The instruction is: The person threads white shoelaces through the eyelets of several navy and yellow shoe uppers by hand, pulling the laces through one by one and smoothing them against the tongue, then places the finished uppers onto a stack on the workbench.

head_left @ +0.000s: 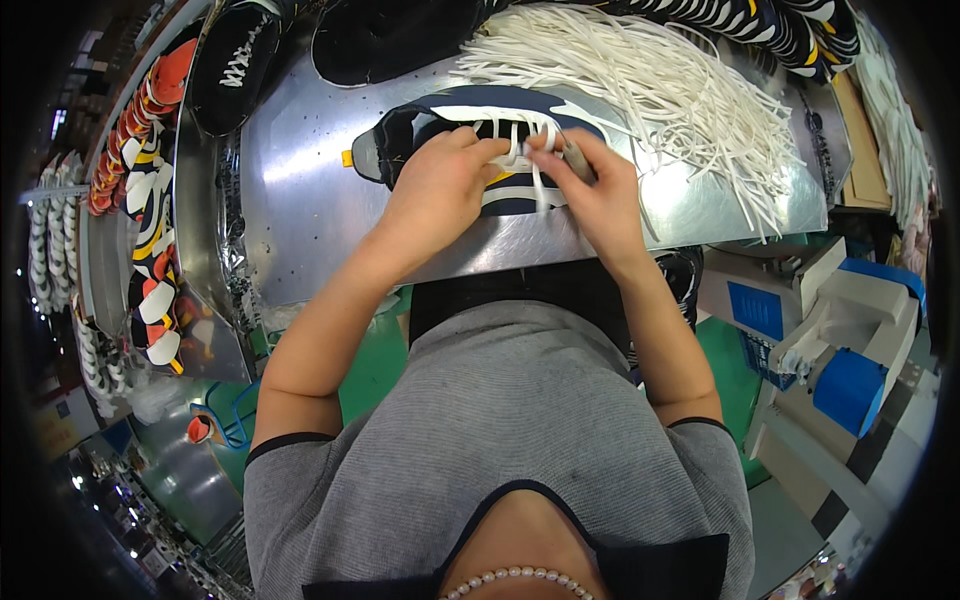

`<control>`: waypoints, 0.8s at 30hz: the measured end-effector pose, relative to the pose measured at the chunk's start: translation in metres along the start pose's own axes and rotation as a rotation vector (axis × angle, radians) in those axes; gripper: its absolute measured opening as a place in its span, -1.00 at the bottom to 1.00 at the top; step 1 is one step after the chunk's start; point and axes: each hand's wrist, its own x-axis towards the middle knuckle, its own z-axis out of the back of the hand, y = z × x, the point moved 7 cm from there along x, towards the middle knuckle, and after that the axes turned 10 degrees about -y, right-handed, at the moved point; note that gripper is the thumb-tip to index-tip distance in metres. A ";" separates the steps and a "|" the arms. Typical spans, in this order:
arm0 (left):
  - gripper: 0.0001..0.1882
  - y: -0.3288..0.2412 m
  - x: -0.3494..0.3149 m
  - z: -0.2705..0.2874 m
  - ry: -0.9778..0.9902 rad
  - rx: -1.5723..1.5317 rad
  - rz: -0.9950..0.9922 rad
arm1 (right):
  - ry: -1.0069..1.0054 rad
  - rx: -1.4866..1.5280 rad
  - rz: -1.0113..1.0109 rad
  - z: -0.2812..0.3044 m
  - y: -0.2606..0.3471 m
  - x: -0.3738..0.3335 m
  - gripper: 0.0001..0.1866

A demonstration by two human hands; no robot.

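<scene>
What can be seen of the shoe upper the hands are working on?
The shoe upper is dark navy with white panels, a yellow accent near its middle and a small yellow tab at its left end. It lies flat, lengthwise left to right, on the shiny metal worktable. A white lace runs through its eyelets, partly threaded. The left hand presses on its middle; the right hand pinches the lace beside it.

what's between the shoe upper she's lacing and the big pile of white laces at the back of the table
In the head view, only bare metal table shows between the dark shoe upper and the pile of white laces; the pile's nearest strands nearly reach it.
</scene>
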 end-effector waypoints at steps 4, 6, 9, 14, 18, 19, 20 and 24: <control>-0.66 0.008 0.003 0.001 0.133 -0.198 0.138 | -0.054 0.040 0.005 -0.007 -0.010 0.016 -0.87; -0.61 0.012 0.003 -0.001 0.116 -0.223 0.188 | -0.035 0.034 -0.001 -0.009 -0.013 0.016 -0.87; -0.59 0.006 0.007 -0.002 0.101 -0.133 0.202 | -0.089 0.029 0.008 -0.004 -0.017 0.017 -0.88; -0.62 0.004 0.007 -0.006 0.003 -0.009 0.180 | -0.172 0.093 -0.001 -0.001 -0.022 0.020 -0.90; -0.64 0.003 0.011 -0.008 -0.009 0.062 0.175 | -0.198 0.074 -0.024 0.006 -0.016 0.017 -0.70; -0.64 0.005 0.009 -0.009 -0.008 0.063 0.179 | -0.195 0.074 -0.027 0.008 -0.015 0.012 -0.70; -0.64 0.005 0.007 -0.009 -0.049 0.065 0.138 | -0.154 0.005 -0.017 0.010 -0.013 0.004 -0.68; -0.65 0.000 0.009 -0.008 -0.088 0.094 0.067 | 0.014 -0.175 -0.134 0.019 -0.007 -0.024 -0.70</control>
